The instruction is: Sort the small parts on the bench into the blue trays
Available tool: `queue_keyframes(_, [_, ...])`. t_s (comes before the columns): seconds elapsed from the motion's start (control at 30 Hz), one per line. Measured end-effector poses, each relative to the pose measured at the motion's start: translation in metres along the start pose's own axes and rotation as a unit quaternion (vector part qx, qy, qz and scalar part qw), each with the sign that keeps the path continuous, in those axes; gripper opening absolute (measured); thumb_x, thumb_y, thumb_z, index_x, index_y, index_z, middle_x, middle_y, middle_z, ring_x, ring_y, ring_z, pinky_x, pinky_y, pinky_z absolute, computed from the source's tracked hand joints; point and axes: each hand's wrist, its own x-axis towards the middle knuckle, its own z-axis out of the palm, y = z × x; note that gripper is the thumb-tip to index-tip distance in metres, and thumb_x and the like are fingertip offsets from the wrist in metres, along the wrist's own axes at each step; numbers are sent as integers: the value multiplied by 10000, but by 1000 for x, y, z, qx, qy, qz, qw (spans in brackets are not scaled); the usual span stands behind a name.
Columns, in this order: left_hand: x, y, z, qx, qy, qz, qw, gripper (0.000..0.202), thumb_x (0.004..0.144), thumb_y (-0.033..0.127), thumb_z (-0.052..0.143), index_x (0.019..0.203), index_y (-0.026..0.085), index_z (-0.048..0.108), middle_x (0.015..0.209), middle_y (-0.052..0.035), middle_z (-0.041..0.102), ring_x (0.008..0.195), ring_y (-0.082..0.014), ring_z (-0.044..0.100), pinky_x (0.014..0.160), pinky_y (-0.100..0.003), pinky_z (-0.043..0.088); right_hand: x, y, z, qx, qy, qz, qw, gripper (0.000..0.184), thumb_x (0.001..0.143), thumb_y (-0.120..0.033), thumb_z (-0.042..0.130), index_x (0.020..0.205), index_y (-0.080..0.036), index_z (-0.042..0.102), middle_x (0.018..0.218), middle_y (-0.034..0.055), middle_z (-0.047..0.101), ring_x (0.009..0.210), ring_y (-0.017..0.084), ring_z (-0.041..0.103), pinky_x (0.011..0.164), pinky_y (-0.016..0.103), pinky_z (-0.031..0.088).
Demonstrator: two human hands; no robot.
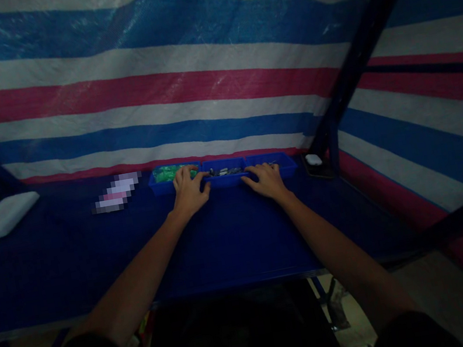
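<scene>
Both my arms reach forward to three small blue bins in a row at the back of the table. My left hand (190, 193) lies with fingers apart over the front of the left bin (157, 187), which has green, shiny packets or film (165, 174) in it. Small metallic-looking pieces (226, 171) lie in the middle bin (227, 180), too small to name. My right hand (269, 180) has its fingers spread at the front of the right bin (285, 163). That bin's contents are mostly hidden. Neither hand visibly holds anything.
On the dark blue table (234, 244), a white power-bank-like block (3, 216) lies far left, and a blurred-out flat item (117, 192) left of the bins. A white case (313, 160) rests on a dark flat object at right. Blue frame posts (332, 139) and striped sheeting (154, 85) enclose the table.
</scene>
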Motion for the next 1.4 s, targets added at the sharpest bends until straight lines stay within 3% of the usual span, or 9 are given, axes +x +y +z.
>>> queue_keyframes(0.07, [0,0,-3,0,2,6,1000,270,800,300,471,1033,222,583,1136,-98,464,1133,-290,353,916,-442,311,0,-1,0,-2,-1,2,1000,396,846,-520,359,1023,-258,598,938,64,628,904,232,476,783,371,245])
queue_keyframes(0.23, [1,1,-6,9,-54,30,998,275,812,324,448,1027,215,580,999,-78,533,1014,-264,443,857,-428,347,1,-3,-1,-11,1,6,1000,405,859,-526,321,968,-256,602,925,59,624,896,224,470,782,372,232])
queue_keyframes(0.47, [1,6,-6,37,-58,20,997,338,812,331,432,1106,213,551,1034,-94,528,1029,-277,433,864,-429,323,3,-3,2,-6,12,6,1000,394,855,-514,340,950,-237,603,925,72,621,909,232,452,787,378,214])
queue_keyframes(0.67, [-8,23,-9,88,-72,17,993,395,811,364,427,1147,171,507,1085,-146,521,1066,-323,419,864,-455,292,3,-3,2,0,10,16,1000,398,847,-523,337,952,-248,604,912,61,620,892,233,453,775,375,213])
queue_keyframes(0.9, [-1,39,3,119,-118,-15,986,444,827,370,394,1175,96,421,917,-150,621,886,-289,564,818,-422,325,3,0,4,1,32,30,999,377,841,-505,367,950,-238,610,902,64,631,883,228,453,767,369,191])
queue_keyframes(1.2, [11,34,15,102,-129,8,986,523,816,383,397,1255,100,383,966,-159,620,880,-280,585,757,-363,397,14,8,10,-4,41,31,999,394,808,-538,400,959,-234,601,902,61,626,900,242,454,788,383,210])
queue_keyframes(1.33, [8,40,6,108,-149,-10,983,462,833,396,353,1149,94,504,779,-138,646,760,-283,612,761,-406,397,10,21,3,37,68,37,996,441,824,-520,386,1141,-247,525,875,54,617,855,217,469,789,353,252])
queue_keyframes(1.4, [5,49,-2,103,-161,-10,981,452,834,415,343,1067,102,570,752,-139,645,746,-288,614,762,-417,400,5,33,0,54,87,48,994,439,827,-492,398,1141,-220,538,822,55,599,821,201,472,782,330,281])
